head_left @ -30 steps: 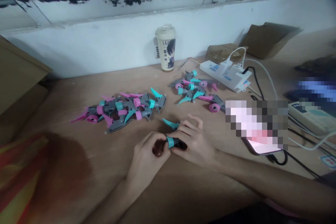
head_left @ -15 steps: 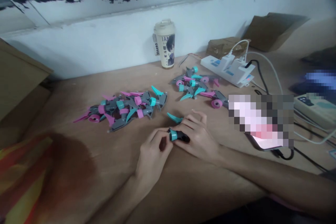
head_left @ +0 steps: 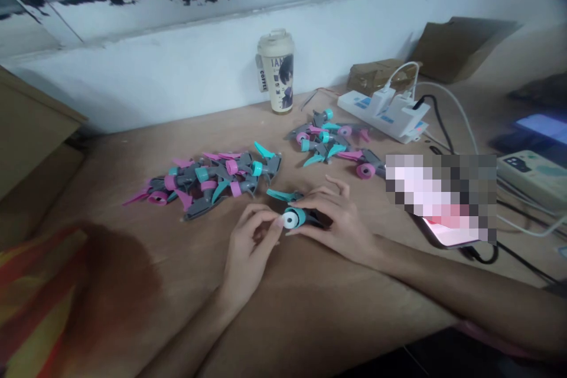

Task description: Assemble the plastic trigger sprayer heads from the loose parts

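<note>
My right hand [head_left: 341, 221] grips a grey spray-trigger head [head_left: 296, 214] with a teal trigger and a teal screw collar, low over the wooden table [head_left: 310, 301]. The collar's white-lined opening faces the camera. My left hand [head_left: 248, 248] is beside it, with thumb and forefinger curled against the collar. A heap of grey trigger heads with pink and teal parts [head_left: 208, 180] lies just beyond my left hand. A second, smaller heap [head_left: 332, 144] lies beyond my right hand.
A cream coffee cup [head_left: 277, 71] stands at the wall. A white power strip [head_left: 390, 115] with plugs and cables lies back right. A phone [head_left: 447, 236] lies right of my right hand. Cardboard boxes [head_left: 460, 41] sit at the back right and at the left edge [head_left: 31, 124].
The trigger head has turned so its collar opening faces the camera. My left fingers have slipped off the collar end and now rest at its side. The view has shifted slightly.
</note>
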Action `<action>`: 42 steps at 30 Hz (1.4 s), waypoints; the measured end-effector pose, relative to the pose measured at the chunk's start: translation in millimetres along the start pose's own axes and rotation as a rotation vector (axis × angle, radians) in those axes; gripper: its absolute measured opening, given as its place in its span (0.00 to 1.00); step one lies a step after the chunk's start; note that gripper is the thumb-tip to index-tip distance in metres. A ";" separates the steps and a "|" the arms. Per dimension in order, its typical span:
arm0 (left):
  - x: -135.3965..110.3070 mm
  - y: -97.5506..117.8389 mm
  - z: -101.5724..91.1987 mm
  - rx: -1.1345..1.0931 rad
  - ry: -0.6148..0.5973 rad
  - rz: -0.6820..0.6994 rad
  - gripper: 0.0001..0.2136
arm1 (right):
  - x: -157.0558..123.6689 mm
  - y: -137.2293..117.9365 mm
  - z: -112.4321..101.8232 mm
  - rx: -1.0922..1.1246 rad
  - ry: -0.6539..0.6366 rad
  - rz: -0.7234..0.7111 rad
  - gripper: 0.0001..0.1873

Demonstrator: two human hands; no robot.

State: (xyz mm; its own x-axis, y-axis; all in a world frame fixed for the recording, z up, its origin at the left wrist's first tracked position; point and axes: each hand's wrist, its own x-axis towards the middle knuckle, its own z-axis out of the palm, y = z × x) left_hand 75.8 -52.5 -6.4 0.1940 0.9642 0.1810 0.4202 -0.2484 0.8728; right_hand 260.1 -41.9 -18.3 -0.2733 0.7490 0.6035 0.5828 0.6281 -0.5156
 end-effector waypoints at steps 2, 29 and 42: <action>-2.2 0.3 1.0 0.074 0.034 0.045 0.08 | -0.4 -0.2 -0.4 0.033 -0.010 -0.009 0.14; -8.3 9.0 12.2 0.274 0.208 0.180 0.03 | -2.9 3.8 -1.8 0.042 -0.011 -0.077 0.12; -7.7 1.1 12.9 0.326 0.190 0.166 0.03 | -5.7 5.9 4.1 -0.010 -0.040 -0.150 0.11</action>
State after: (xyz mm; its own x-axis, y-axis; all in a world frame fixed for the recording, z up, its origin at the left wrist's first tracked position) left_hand 86.2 -61.4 -12.7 0.1284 0.9011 0.4142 0.6614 -0.3890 0.6412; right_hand 261.9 -41.6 -27.2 -0.3883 0.6548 0.6484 0.5407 0.7317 -0.4151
